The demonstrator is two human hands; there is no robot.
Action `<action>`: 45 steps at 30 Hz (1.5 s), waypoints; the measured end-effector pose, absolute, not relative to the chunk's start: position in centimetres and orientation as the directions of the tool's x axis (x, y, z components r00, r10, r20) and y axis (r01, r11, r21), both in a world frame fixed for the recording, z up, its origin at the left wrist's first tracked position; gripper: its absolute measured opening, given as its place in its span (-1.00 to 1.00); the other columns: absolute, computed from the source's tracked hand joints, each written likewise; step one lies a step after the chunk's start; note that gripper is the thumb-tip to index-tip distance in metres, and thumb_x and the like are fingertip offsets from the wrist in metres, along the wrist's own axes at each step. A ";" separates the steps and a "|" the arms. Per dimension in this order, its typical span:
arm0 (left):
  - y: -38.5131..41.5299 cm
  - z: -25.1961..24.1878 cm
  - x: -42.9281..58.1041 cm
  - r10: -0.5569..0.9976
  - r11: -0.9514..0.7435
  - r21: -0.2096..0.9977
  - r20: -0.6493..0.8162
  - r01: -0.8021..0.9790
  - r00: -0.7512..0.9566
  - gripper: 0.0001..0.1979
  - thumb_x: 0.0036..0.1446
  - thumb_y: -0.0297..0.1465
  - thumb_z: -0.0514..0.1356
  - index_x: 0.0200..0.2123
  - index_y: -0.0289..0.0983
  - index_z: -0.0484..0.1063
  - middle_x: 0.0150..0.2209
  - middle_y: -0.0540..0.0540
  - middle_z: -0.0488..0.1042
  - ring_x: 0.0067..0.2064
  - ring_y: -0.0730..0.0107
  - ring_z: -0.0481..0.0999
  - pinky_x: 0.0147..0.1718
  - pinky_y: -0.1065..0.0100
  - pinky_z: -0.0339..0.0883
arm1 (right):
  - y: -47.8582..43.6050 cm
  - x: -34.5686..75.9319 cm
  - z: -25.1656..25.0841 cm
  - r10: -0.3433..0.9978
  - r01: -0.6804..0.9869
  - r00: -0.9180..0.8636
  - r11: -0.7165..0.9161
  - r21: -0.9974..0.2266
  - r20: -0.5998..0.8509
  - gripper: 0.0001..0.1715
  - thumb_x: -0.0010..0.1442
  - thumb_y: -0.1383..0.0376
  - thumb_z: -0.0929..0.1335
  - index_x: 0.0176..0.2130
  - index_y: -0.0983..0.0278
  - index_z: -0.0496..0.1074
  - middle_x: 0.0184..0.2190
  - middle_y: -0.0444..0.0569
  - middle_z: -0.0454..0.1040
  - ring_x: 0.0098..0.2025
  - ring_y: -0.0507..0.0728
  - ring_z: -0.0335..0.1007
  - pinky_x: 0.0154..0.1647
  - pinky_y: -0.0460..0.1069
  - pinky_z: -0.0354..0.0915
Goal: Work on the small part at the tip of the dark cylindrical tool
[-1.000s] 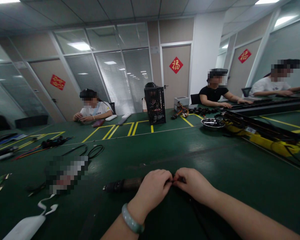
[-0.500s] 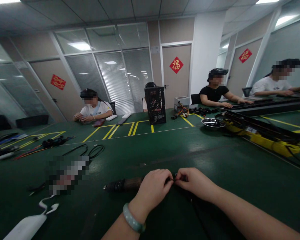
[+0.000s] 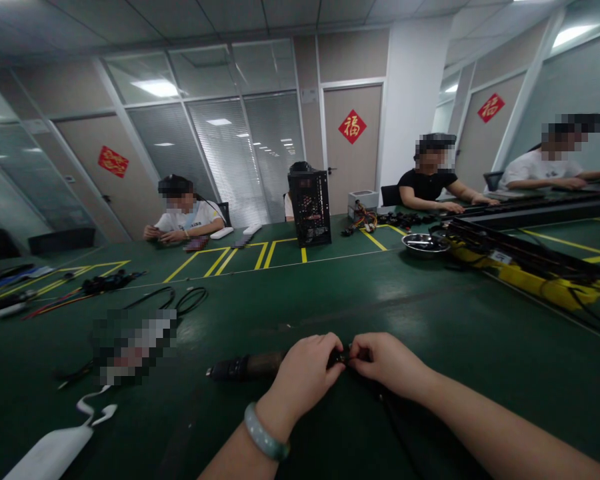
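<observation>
An electric screwdriver (image 3: 263,365), dark with a brownish grip, lies on the green table with its metal tip to the left. My left hand (image 3: 307,363) is closed around its rear end, thumb and fingers bent together. Close against it, my right hand (image 3: 385,360) pinches a small dark part at the tool's tail, apparently the end of its cable. The black cable (image 3: 393,417) trails from there toward the table's near edge. Fingers hide most of the joint between the two hands; a small shiny spot shows there.
On the left lie a white power bank (image 3: 55,447) with a short cable, a blurred-out item (image 3: 137,347) and black cables (image 3: 193,300). Farther off stand a black computer case (image 3: 310,208), a power supply (image 3: 363,201), a metal bowl (image 3: 425,245) and yellow-wrapped hardware (image 3: 545,273). Several people sit across.
The fingertips of my two hands have parted slightly, and a bit more of the small dark part with a shiny spot shows between them. The screwdriver stays put.
</observation>
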State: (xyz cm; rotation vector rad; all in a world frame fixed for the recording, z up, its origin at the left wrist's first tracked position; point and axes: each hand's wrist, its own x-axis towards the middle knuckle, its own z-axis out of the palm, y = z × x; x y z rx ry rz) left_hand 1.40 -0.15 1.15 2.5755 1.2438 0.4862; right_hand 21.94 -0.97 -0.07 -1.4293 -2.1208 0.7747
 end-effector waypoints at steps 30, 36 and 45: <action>-0.2 1.3 1.7 0.772 -0.633 0.336 0.203 0.697 0.603 -0.93 0.24 -0.37 0.14 -0.23 -0.19 0.41 -0.25 0.00 0.45 -0.19 0.30 0.42 -0.17 0.31 0.24 | -1.0 21.6 -0.2 0.915 0.736 -0.375 0.392 -0.552 0.150 -0.93 0.10 0.35 0.36 -0.37 0.22 0.48 -0.44 -0.18 0.46 -0.40 0.03 0.33 -0.41 -0.13 0.12; -0.3 1.5 1.6 0.736 -0.673 0.352 0.231 0.651 0.636 -0.87 0.19 -0.46 0.14 -0.20 -0.17 0.42 -0.21 0.01 0.46 -0.15 0.30 0.42 -0.12 0.29 0.24 | -1.0 21.6 -0.1 0.924 0.709 -0.366 0.354 -0.610 0.110 -0.93 0.12 0.34 0.36 -0.34 0.23 0.49 -0.43 -0.16 0.48 -0.39 0.04 0.37 -0.41 -0.13 0.15; -0.2 1.1 1.5 0.771 -0.634 0.359 0.227 0.685 0.595 -0.84 0.17 -0.44 0.18 -0.16 -0.15 0.39 -0.22 0.01 0.47 -0.16 0.27 0.43 -0.15 0.28 0.25 | -1.1 21.6 0.2 0.932 0.702 -0.354 0.317 -0.638 0.074 -0.91 0.12 0.34 0.36 -0.33 0.22 0.49 -0.42 -0.16 0.51 -0.39 0.04 0.39 -0.41 -0.13 0.17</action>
